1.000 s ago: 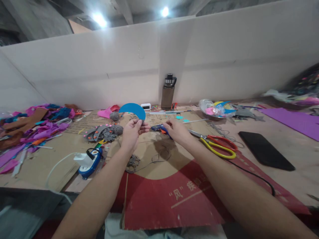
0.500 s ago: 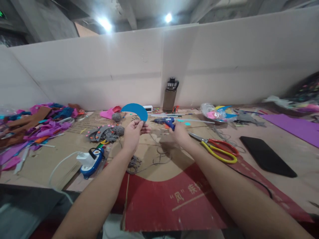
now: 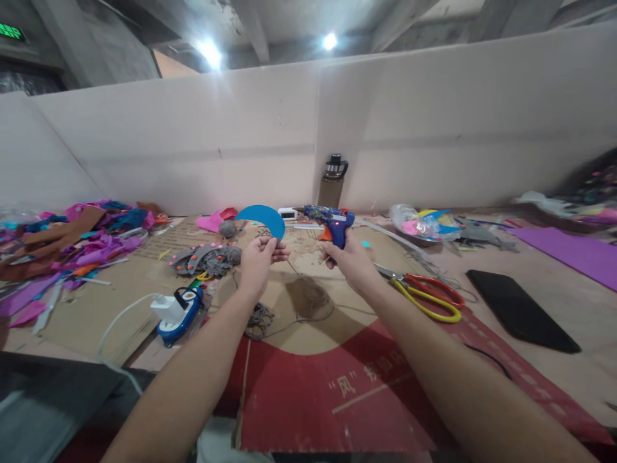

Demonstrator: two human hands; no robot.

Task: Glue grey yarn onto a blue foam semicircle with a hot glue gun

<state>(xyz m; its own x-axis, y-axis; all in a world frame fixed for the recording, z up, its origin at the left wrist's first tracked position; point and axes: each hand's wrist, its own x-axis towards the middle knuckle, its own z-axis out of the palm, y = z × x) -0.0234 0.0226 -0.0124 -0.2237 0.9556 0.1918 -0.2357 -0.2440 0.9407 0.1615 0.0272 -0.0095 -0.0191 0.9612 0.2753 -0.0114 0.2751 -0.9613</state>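
Note:
Between the thumb and fingers of my left hand [image 3: 263,257] is the lower right end of a blue crescent-shaped felt piece [image 3: 264,215], held up above the cardboard [image 3: 308,347]. My right hand [image 3: 349,257] is wrapped round the handle of a blue hot glue gun [image 3: 340,222] with an orange trigger, its dirty nozzle pointing left toward the crescent. A clear glue stick [image 3: 385,230] trails from the gun's back. Gray yarn [image 3: 260,321] lies loosely on the cardboard below the hands, one strand looping right.
Scissors [image 3: 429,297] with red and yellow handles and a black phone [image 3: 520,308] lie right. A bottle [image 3: 332,183] stands at the back. Left are a blue power strip [image 3: 179,318], gray yarn pieces with pink dots [image 3: 202,258] and felt scraps [image 3: 77,247]. Purple felt [image 3: 563,247] lies far right.
My right hand has lifted the glue gun up off the tabletop, so its whole body shows now. My left hand keeps the blue crescent in nearly the same place.

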